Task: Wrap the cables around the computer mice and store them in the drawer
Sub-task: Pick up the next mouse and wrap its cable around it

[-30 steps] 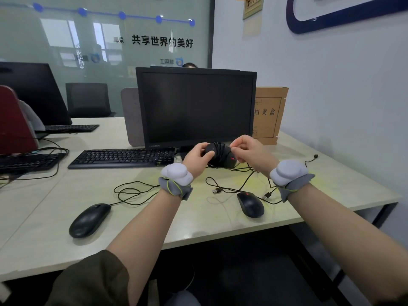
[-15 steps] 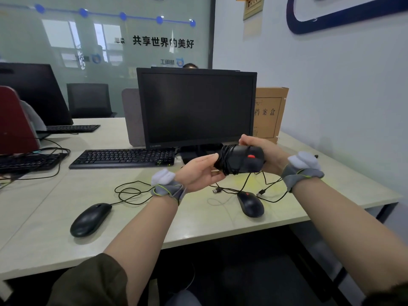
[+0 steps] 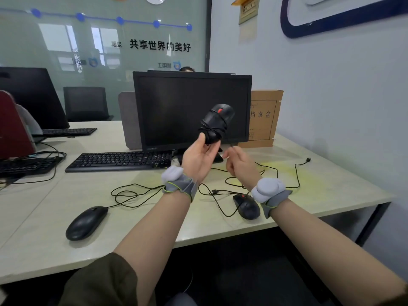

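left hand (image 3: 199,156) gripping wrapped mouse (image 3: 217,122), base hidden

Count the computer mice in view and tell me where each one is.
3. One black cable-wrapped mouse is held up by the left hand; one plain black mouse lies on the desk's left; one red-wheeled black mouse lies by the right wrist.

"共享世界的美好" on glass partition (image 3: 106,51); "档案盒" on cardboard box (image 3: 263,120); "Lenovo" on monitor (image 3: 192,111)

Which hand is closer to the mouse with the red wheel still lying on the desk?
The right hand. Its wrist hangs just above that desk mouse, while the left hand is raised farther to the left, holding up the wrapped mouse.
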Tool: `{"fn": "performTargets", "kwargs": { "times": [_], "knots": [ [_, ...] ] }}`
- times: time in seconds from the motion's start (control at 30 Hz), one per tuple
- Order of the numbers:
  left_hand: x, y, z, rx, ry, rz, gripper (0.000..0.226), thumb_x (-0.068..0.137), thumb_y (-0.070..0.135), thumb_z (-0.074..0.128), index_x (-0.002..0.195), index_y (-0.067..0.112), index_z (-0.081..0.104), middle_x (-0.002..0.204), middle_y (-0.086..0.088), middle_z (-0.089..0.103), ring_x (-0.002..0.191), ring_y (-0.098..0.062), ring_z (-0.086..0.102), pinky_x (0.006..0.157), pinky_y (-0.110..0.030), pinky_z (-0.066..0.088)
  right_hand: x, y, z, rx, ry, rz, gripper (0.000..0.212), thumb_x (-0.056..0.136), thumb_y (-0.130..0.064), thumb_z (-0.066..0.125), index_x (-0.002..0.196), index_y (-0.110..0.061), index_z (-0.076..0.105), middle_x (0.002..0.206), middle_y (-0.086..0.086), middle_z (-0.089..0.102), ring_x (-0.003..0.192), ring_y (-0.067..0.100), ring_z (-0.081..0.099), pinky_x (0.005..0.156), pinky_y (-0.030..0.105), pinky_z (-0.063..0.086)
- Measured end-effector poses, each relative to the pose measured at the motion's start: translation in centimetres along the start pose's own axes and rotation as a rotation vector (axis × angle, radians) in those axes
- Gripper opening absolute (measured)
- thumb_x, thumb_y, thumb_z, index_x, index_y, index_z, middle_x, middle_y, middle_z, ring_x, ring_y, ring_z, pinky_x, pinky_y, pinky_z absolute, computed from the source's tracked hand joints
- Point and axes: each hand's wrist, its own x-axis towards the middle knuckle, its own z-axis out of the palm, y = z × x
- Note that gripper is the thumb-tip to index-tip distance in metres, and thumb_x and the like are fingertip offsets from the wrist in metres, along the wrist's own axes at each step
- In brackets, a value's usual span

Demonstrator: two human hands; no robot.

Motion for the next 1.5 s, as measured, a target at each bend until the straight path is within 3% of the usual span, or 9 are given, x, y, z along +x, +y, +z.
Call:
{"fn": "performTargets", "kwargs": {
  "times": [0.2, 0.3, 0.4, 0.7, 0.9, 1.03, 1.17, 1.33, 1.5],
  "knots": [
    [1.0, 2.2, -1.5, 0.76, 0.232, 0.338, 0.026, 0.095, 0.009, 0.048, 0.115, -0.007, 0.053, 0.098, -0.013, 0.061, 0.086, -0.006, 0.061, 0.073, -0.014, 0.052, -0.7, -1.5, -0.9, -0.036, -0.542, 0.106, 0.017, 0.097, -0.016, 0.044, 0.1, -0.024, 0.059, 0.043, -0.011, 0.04, 0.042, 0.012, 0.05, 0.051, 0.023, 0.046],
    [1.1, 3.1, -2.6, 1.204, 0.222, 0.348, 0.035, 0.093, 0.012, 0.051, 0.126, 0.001, 0.047, 0.123, -0.019, 0.056, 0.113, -0.027, 0.055, 0.098, -0.039, 0.047, -0.5, -3.3, -1.9, -0.173, -0.57, 0.078, 0.017, 0.094, -0.017, 0.049, 0.096, -0.024, 0.064, 0.048, -0.008, 0.049, 0.046, 0.013, 0.058, 0.052, 0.022, 0.047],
    [1.1, 3.7, -3.9, 1.657, 0.165, 0.343, 0.039, 0.091, 0.017, 0.053, 0.128, 0.007, 0.047, 0.126, -0.015, 0.054, 0.116, -0.028, 0.053, 0.1, -0.037, 0.041, 0.1, -4.6, -2.4, -0.288, -0.413, -0.023, 0.016, 0.092, -0.017, 0.051, 0.09, -0.016, 0.067, 0.053, -0.003, 0.05, 0.043, 0.013, 0.049, 0.046, 0.019, 0.041],
    [-1.6, 4.4, -4.2, 1.099, -0.121, -0.142, 0.033, 0.097, 0.008, 0.039, 0.13, 0.005, 0.046, 0.096, 0.001, 0.058, 0.083, -0.006, 0.056, 0.072, -0.013, 0.05, 1.4, -4.6, -4.8, -0.315, -0.152, -0.096, 0.022, 0.094, -0.024, 0.048, 0.09, -0.021, 0.069, 0.061, -0.008, 0.051, 0.052, 0.009, 0.039, 0.056, 0.025, 0.033],
    [-3.1, 3.1, -1.9, 0.71, -0.363, -0.345, 0.027, 0.099, 0.011, 0.028, 0.115, 0.008, 0.049, 0.098, -0.006, 0.057, 0.085, -0.016, 0.06, 0.08, -0.027, 0.054, 1.4, -3.0, -5.9, -0.022, -0.059, 0.03, 0.007, 0.086, -0.022, 0.061, 0.082, -0.017, 0.061, 0.069, 0.002, 0.054, 0.058, 0.012, 0.046, 0.055, 0.021, 0.038],
    [-2.4, 1.9, -0.2, 0.47, -0.272, -0.265, 0.03, 0.1, 0.019, 0.027, 0.111, 0.005, 0.051, 0.101, -0.011, 0.061, 0.092, -0.019, 0.061, 0.082, -0.027, 0.055, 0.9, -2.2, -5.4, -0.009, -0.025, 0.125, 0.033, 0.091, 0.003, 0.044, 0.063, -0.015, 0.048, 0.045, -0.006, 0.048, 0.035, 0.002, 0.041, 0.038, 0.014, 0.033],
    [-1.1, 1.3, 1.0, 0.327, -0.132, -0.083, 0.025, 0.099, 0.018, 0.036, 0.102, 0.003, 0.056, 0.102, -0.013, 0.062, 0.096, -0.02, 0.06, 0.088, -0.032, 0.053, -0.3, -1.2, -4.5, -0.058, -0.209, 0.098, 0.021, 0.097, -0.022, 0.043, 0.08, -0.014, 0.053, 0.052, -0.003, 0.041, 0.039, 0.007, 0.034, 0.039, 0.018, 0.03],
    [-0.9, 0.4, 0.6, 0.564, -0.016, 0.093, 0.019, 0.097, 0.012, 0.041, 0.093, 0.001, 0.056, 0.095, -0.013, 0.061, 0.093, -0.022, 0.06, 0.103, -0.037, 0.041, -0.3, -1.4, -3.6, -0.457, -0.24, 0.101, 0.013, 0.097, -0.03, 0.038, 0.099, -0.02, 0.046, 0.057, -0.004, 0.049, 0.042, 0.014, 0.045, 0.048, 0.028, 0.039],
    [-1.0, -0.2, 0.3, 0.873, 0.152, 0.331, 0.016, 0.094, 0.007, 0.049, 0.101, -0.006, 0.056, 0.096, -0.018, 0.06, 0.075, -0.014, 0.059, 0.064, -0.009, 0.05, -0.5, -2.1, -3.0, -0.706, -0.342, 0.06, 0.015, 0.095, -0.027, 0.038, 0.102, -0.026, 0.05, 0.059, -0.005, 0.062, 0.051, 0.006, 0.062, 0.06, 0.03, 0.052]
  ]
}}
